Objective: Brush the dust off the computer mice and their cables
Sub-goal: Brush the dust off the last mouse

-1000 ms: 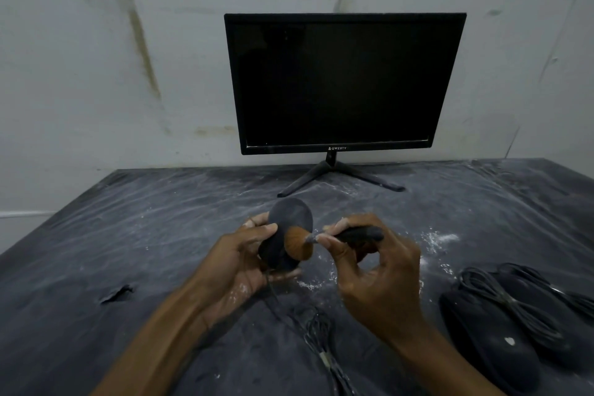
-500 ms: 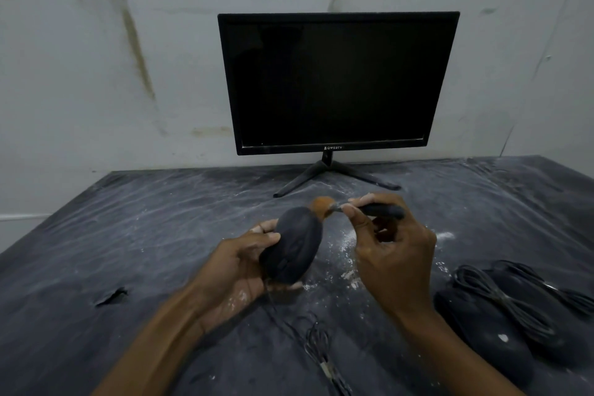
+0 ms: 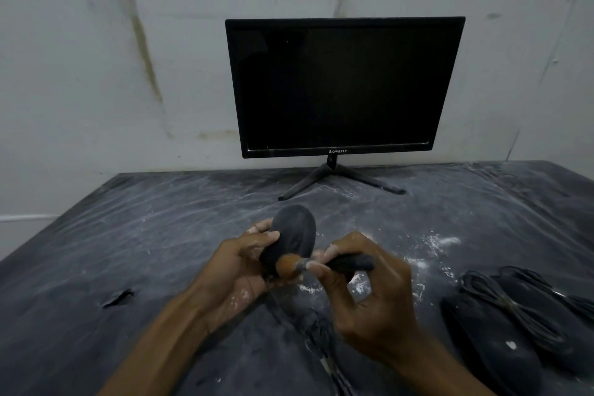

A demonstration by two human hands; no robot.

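My left hand (image 3: 239, 262) grips a black computer mouse (image 3: 294, 233), held upright above the table. Its cable (image 3: 316, 331) hangs down and lies bundled on the table between my forearms. My right hand (image 3: 373, 296) pinches a small brush (image 3: 324, 264) with a dark handle and orange-brown bristles. The bristles touch the lower end of the held mouse. Two more black mice (image 3: 495, 344) with coiled cables (image 3: 514, 309) on top lie at the right.
A black monitor (image 3: 344, 87) on a stand is at the back against the white wall. The dark table (image 3: 160, 235) is covered in plastic film with white dust specks. A tear (image 3: 117, 297) in the cover shows at the left.
The brush has swept from the top end of the held mouse down to its lower end. The mouse has tilted more upright in my left hand.
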